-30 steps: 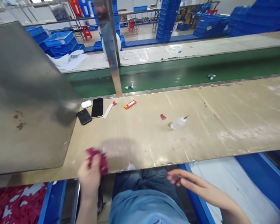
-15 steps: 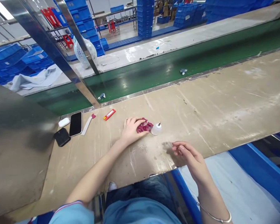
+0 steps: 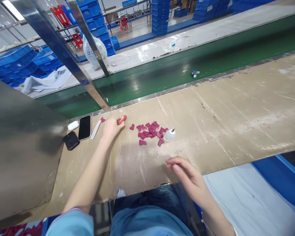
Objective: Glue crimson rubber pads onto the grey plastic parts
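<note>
My left hand [image 3: 111, 127] is closed on a small flat red packet [image 3: 122, 120] with a white label, at the left part of the bench. Its fingertips cover the packet's near end. My right hand [image 3: 185, 172] hovers over the bench's front edge, fingers loosely bent and thumb a little apart, with nothing visible in it. Between the hands lies a loose scatter of small dark-red cut pieces [image 3: 151, 131], some overlapping. At their right side stands a small translucent white bottle [image 3: 169, 135] with a thin dark tip.
Left of my hand lie a pale strip [image 3: 95, 129], a phone [image 3: 85, 127], a white case [image 3: 73, 125] and a black case [image 3: 71, 140]. A metal post [image 3: 88, 85] rises at the bench's back edge, beside the green belt [image 3: 147, 83]. A cloth-lined blue bin [image 3: 280, 177] sits below right.
My left hand has left the dark-red pieces, moved left and taken hold of the red packet. The pieces now lie uncovered. My right hand has shifted left, and the view has shifted slightly.
</note>
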The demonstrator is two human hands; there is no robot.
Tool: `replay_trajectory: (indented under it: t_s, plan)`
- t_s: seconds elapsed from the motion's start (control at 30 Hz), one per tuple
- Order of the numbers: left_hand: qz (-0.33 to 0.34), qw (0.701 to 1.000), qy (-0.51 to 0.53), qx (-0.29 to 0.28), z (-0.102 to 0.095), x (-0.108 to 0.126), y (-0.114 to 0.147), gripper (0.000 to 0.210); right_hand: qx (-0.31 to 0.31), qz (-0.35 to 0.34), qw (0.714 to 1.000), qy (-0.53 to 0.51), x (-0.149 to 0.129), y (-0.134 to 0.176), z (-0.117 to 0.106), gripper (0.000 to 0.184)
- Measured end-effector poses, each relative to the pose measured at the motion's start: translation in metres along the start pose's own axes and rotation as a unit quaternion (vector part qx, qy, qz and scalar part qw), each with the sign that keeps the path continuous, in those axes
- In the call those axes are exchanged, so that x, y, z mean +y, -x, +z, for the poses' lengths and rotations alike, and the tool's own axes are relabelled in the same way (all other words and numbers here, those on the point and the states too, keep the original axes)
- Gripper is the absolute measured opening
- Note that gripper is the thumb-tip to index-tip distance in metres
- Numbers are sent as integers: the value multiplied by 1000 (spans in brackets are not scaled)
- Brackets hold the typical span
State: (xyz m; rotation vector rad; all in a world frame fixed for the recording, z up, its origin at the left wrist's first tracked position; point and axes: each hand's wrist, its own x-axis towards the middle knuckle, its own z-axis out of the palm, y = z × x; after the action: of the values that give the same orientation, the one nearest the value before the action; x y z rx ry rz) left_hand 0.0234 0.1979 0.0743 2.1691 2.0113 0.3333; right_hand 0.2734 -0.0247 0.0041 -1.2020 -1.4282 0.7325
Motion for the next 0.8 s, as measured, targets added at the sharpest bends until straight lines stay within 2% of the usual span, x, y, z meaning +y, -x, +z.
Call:
replay_trajectory:
  t_s: [0.07, 0.13, 0.2, 0.23, 0.3, 0.37, 0.4, 0.47, 0.53, 0.6, 0.63, 0.7, 0.73, 0.8]
  plan:
    - [32, 999, 27, -19, -4, 17, 26, 20, 47, -127, 981, 140, -6, -8, 16, 24]
    - [87, 992, 64, -61, -9, 38, 62, 18, 69, -227, 934, 266, -10, -19, 32, 36]
    - [143, 977, 104, -120, -14, 58, 98, 15, 57, -281, 900, 329, -11, -27, 41, 48]
    - [163, 967, 128, -150, -18, 65, 114, 15, 42, -297, 893, 334, -11, -30, 42, 51]
    - [192, 925, 219, -244, -26, 73, 137, 17, -3, -303, 903, 305, -8, -29, 35, 54]
    - [186, 881, 310, -306, -31, 73, 144, 21, -36, -252, 938, 235, -1, -21, 20, 45]
    - [172, 874, 336, -306, -30, 72, 143, 25, -31, -193, 964, 178, 3, -15, 11, 34]
    - [136, 895, 342, -251, -18, 75, 133, 31, 22, -43, 998, 35, 13, -2, -4, 18]
    - [114, 923, 320, -180, 8, 88, 118, 34, 79, 73, 991, -85, 20, 11, -14, 31]
    - [112, 940, 293, -131, 41, 112, 101, 62, 96, 119, 979, -135, 22, 23, -16, 47]
    - [115, 946, 283, -110, 57, 126, 94, 65, 93, 125, 977, -143, 21, 28, -15, 53]
    - [122, 950, 274, -85, 77, 148, 88, 50, 89, 140, 973, -160, 17, 36, -11, 60]
    - [125, 950, 275, -77, 81, 153, 90, 39, 87, 145, 972, -164, 15, 40, -8, 61]
    - [124, 947, 291, -61, 76, 145, 107, 23, 82, 150, 971, -170, 10, 48, -3, 62]
